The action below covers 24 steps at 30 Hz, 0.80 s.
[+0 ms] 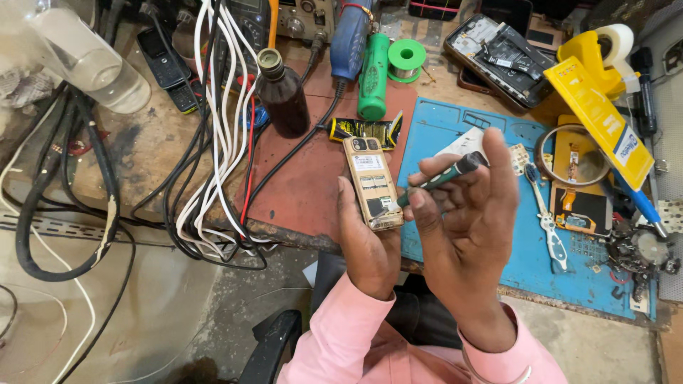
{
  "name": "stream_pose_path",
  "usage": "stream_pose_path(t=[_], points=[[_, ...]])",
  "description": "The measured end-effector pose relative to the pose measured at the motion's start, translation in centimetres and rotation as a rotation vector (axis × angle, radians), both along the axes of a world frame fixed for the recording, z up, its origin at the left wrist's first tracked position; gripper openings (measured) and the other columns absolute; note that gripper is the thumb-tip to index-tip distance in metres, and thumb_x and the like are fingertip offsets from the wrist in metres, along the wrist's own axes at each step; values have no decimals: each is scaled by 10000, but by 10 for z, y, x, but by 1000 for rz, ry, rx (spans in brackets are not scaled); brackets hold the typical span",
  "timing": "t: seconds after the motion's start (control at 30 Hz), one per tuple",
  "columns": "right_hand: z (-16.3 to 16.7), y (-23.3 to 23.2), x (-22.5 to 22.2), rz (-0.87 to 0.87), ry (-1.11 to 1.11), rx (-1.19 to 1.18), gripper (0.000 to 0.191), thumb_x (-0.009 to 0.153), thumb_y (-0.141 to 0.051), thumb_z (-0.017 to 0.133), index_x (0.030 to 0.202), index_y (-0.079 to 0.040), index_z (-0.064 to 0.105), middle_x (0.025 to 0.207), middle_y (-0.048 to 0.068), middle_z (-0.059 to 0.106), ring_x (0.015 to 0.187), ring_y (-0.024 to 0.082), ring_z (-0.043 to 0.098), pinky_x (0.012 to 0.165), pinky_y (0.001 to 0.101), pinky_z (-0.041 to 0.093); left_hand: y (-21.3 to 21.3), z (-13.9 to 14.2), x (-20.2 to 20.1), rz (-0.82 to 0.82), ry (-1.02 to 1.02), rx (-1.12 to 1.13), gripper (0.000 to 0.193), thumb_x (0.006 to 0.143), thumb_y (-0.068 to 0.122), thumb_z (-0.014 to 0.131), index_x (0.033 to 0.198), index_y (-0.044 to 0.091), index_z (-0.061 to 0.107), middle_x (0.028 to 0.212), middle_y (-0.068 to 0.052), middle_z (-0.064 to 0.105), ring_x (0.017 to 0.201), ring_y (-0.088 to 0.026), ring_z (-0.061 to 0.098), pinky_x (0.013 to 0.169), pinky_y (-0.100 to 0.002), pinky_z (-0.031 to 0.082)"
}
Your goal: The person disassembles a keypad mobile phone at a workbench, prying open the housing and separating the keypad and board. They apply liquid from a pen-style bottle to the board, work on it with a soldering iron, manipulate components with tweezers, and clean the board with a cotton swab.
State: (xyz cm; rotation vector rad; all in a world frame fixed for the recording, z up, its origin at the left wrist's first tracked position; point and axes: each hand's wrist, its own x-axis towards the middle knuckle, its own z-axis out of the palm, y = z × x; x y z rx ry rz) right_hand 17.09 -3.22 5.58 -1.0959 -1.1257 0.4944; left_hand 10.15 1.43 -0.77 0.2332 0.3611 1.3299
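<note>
Two hands — left hand (366,242) gripping one gold phone (373,183), right hand (469,213) pinching one green screwdriver (440,178).

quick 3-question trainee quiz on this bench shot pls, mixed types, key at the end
1. True or false: the left hand holds the gold phone with its back cover off.
2. The right hand grips: A) tweezers B) a green-handled screwdriver C) a brush.
3. What colour is the mat under the right hand?

Key: 1 true. 2 B, with its tip at the phone's lower part. 3 blue; the white tweezers lie on it unused.
</note>
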Motion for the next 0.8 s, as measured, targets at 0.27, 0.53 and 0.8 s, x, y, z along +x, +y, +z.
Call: stream_pose_path(t=[0.27, 0.53, 0.8], points=[[-12, -1, -3, 5, -249, 76, 776, 961, 92, 724, 1567, -90, 274, 1315, 181, 530, 1133, 220, 616, 955, 317, 549, -1, 7, -2, -52, 0, -140, 574, 1105, 516, 329, 1349, 49, 555, 1064, -101, 663, 914, -188, 626, 826, -332, 510], [-15, -2, -1, -26, -257, 53, 789, 888, 118, 719, 1491, -95, 258, 1250, 202, 560, 1022, 218, 648, 856, 305, 557, -4, 16, -4, -108, 13, -71, 641, 1083, 528, 225, 1396, 52, 519, 1166, -107, 663, 1067, -234, 661, 962, -391, 520], [-22, -9, 6, 107, -182, 73, 766, 1000, 161, 648, 1557, -116, 202, 1275, 210, 589, 1076, 233, 699, 928, 313, 603, -1, 5, -3, -157, 14, 109, 578, 1038, 544, 240, 1349, 127, 492, 1122, -180, 711, 946, -254, 674, 818, -370, 546]])
